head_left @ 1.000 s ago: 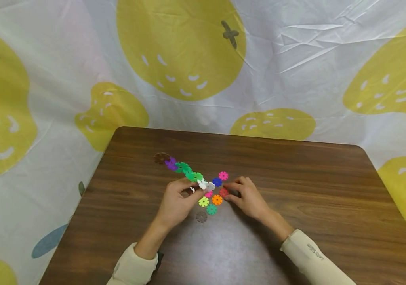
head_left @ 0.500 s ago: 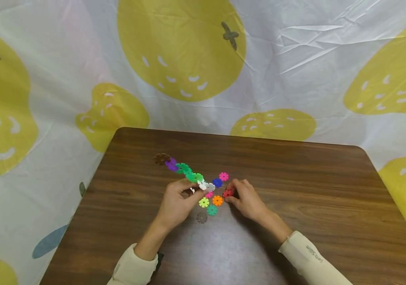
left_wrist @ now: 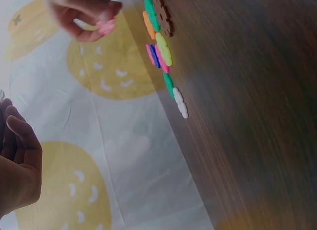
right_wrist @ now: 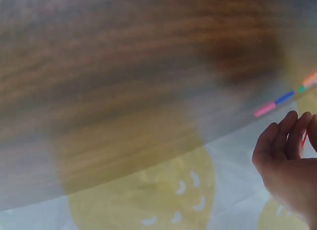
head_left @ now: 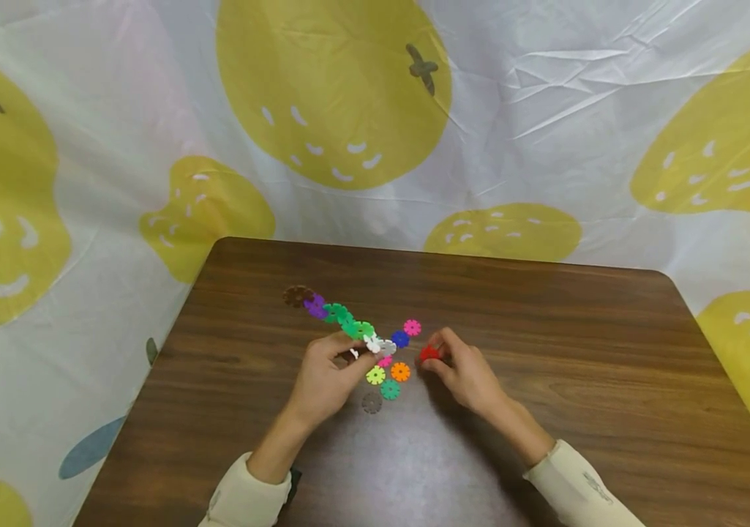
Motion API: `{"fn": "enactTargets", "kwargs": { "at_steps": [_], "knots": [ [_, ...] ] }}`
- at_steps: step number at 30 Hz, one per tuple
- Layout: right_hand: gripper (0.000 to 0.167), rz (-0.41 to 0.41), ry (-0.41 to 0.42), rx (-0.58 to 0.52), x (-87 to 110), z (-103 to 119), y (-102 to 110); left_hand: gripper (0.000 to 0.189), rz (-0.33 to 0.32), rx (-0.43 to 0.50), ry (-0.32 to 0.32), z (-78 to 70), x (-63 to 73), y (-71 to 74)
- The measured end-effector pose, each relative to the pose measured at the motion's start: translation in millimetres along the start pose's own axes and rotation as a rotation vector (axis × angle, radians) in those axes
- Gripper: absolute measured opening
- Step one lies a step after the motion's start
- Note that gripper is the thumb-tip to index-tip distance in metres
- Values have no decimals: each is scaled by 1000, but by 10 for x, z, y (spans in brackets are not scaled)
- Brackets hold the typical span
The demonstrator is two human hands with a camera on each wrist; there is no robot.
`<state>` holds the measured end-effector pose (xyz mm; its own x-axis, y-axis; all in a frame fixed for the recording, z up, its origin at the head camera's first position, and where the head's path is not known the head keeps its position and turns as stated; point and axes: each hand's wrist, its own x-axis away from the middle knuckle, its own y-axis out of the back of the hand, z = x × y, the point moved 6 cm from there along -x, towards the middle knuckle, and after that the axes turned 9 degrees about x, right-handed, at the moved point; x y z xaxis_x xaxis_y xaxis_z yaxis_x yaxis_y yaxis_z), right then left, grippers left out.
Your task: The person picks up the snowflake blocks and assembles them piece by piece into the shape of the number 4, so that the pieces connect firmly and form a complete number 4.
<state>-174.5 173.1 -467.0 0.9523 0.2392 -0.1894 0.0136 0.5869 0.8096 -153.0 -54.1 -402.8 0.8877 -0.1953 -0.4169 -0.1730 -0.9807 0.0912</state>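
Observation:
A chain of interlocked notched plastic discs (head_left: 334,313) runs from brown through purple and greens to white. My left hand (head_left: 328,373) pinches it by the white end, between thumb and fingers. Over the table to the right, my right hand (head_left: 472,375) pinches a red disc (head_left: 429,353), partly covered by its fingers. Between the hands lie loose discs: pink (head_left: 412,327), blue (head_left: 400,339), orange (head_left: 400,372), yellow-green (head_left: 375,375), teal (head_left: 390,389) and grey-brown (head_left: 372,402). In the left wrist view the left hand (left_wrist: 20,158) shows only at the edge, its grip mostly out of frame.
The discs lie on a dark wood-grain table (head_left: 546,329) with rounded far corners. Behind it hangs a pale cloth (head_left: 513,132) printed with yellow fruit, reaching around the left and right sides.
My right hand has picked up the red disc from beside the orange one, tilted it and drawn it slightly right. The left hand and its chain stay almost still.

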Motion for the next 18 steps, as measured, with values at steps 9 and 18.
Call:
{"fn": "enactTargets", "kwargs": {
  "at_steps": [9,18],
  "knots": [
    [24,-107,36,-36,70,225,340,5,6,-11,17,2,2,-30],
    [25,-143,20,-60,147,395,564,4,6,7,13,-20,0,-69]
  ]
}}
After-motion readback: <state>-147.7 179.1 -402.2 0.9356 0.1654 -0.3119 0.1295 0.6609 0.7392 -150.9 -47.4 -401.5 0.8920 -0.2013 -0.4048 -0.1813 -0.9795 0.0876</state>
